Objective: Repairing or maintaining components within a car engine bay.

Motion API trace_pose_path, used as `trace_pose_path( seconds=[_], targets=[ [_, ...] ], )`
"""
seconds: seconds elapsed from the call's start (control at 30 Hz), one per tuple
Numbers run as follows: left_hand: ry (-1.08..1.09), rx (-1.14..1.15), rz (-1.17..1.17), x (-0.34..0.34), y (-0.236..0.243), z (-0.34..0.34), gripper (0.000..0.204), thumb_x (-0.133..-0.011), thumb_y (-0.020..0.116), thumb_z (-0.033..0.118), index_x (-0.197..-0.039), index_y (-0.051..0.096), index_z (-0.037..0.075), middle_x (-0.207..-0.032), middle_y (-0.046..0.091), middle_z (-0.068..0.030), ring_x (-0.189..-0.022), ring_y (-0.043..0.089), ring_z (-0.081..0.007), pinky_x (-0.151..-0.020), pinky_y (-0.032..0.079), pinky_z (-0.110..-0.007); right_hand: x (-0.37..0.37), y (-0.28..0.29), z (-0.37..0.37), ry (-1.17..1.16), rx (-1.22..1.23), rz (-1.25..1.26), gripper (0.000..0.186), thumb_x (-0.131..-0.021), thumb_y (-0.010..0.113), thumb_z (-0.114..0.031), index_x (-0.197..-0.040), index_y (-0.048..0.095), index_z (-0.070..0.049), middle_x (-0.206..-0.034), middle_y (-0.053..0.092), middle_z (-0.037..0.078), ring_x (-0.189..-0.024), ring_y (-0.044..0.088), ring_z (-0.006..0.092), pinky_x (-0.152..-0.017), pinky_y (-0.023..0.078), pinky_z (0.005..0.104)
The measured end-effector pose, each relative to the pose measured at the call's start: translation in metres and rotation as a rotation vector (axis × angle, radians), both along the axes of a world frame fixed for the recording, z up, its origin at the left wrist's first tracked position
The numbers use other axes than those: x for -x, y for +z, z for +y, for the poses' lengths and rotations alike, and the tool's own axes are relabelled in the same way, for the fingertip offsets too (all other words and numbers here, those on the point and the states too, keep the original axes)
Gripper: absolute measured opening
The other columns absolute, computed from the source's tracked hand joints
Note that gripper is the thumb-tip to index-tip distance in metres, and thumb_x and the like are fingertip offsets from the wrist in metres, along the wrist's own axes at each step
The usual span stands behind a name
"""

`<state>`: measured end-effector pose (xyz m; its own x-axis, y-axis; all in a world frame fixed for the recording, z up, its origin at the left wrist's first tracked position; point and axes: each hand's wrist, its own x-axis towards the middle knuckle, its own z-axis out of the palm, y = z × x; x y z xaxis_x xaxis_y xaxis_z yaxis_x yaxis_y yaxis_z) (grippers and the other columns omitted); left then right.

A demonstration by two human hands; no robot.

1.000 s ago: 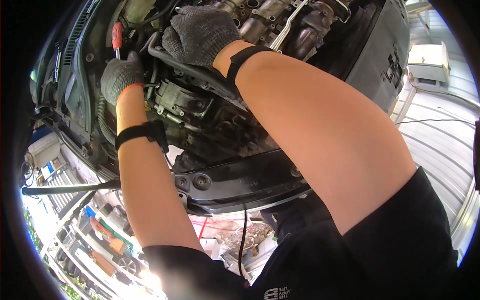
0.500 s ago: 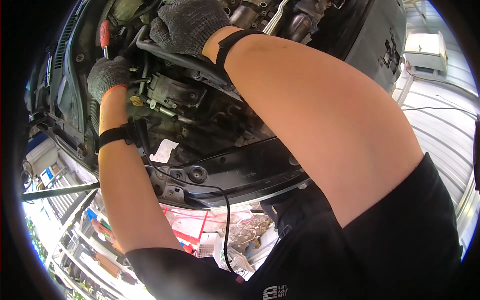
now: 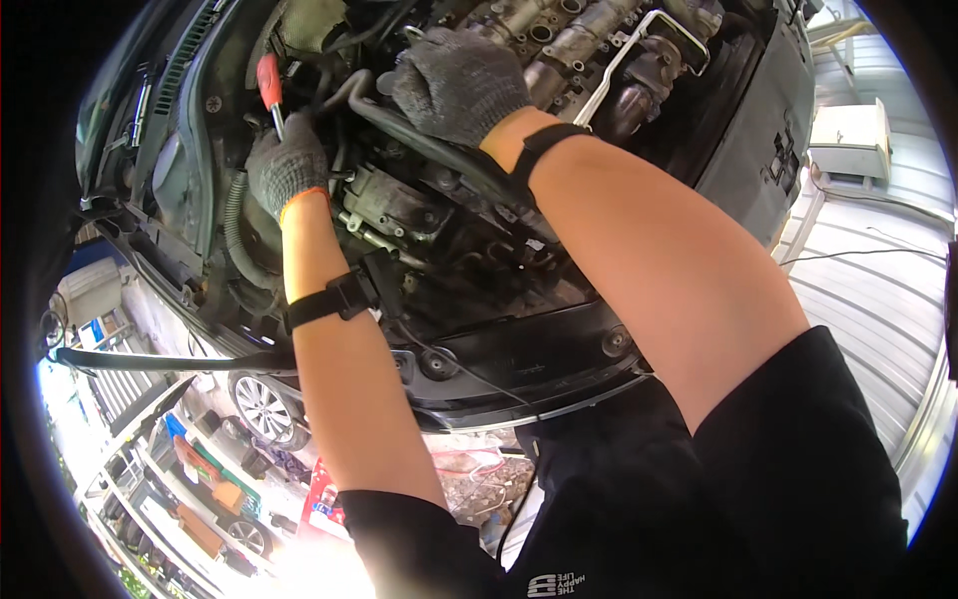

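My left hand (image 3: 287, 160), in a dark grey knit glove with an orange cuff, is closed around the metal shaft of a red-handled tool (image 3: 268, 80). The red handle points up and away from me; its other end is hidden in the glove. To the right, my right hand (image 3: 461, 85), gloved alike, is curled over the engine (image 3: 559, 60) beside a thick black hose (image 3: 394, 125). A small metal ring (image 3: 412, 34) shows just beyond its fingers. What the right fingers hold, if anything, is hidden. Below my hands sits a grey metal housing (image 3: 389, 205).
A pale bent metal strip (image 3: 611, 75) lies across the engine to the right. A ribbed hose (image 3: 237, 235) runs left of my left wrist. The car's black front crosspiece (image 3: 529, 354) is nearest me. A white cabinet (image 3: 848, 140) stands at right, a wheel (image 3: 264, 407) at lower left.
The view has shifted, so both hands and the engine bay appear further right and lower. The left hand still grips the red-handled tool, whose handle now tilts more to the left.
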<state>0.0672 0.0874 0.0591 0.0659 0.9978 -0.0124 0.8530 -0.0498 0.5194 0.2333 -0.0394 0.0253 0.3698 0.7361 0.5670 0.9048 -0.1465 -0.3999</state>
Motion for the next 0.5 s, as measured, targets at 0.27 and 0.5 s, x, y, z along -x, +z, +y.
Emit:
trace_pose_path(
  seconds=[0.27,0.5],
  targets=[
    [0.199,0.557,-0.372,0.011,0.016,0.023,0.048,-0.099,0.058,0.042,-0.114,0.072,-0.002,-0.093,0.075,-0.018,-0.077,0.07,-0.0255,-0.067,0.053,-0.04,0.002,0.007,-0.002,0.015,0.025,0.025,0.039,-0.091,0.065,-0.043,-0.088,0.076,-0.006,-0.089,0.071,0.017,-0.088,0.069,0.0374,-0.08,0.057,0.0497],
    [0.001,0.205,-0.422,0.011,0.107,-0.036,0.058,-0.104,0.056,0.052,-0.087,0.066,-0.002,-0.06,0.051,-0.0034,-0.054,0.05,-0.0129,-0.052,0.04,-0.033,0.004,0.014,0.004,0.048,0.012,0.08,0.036,-0.091,0.065,-0.039,-0.085,0.076,-0.006,-0.086,0.068,0.017,-0.089,0.067,0.0381,-0.081,0.055,0.0512]
  ],
)
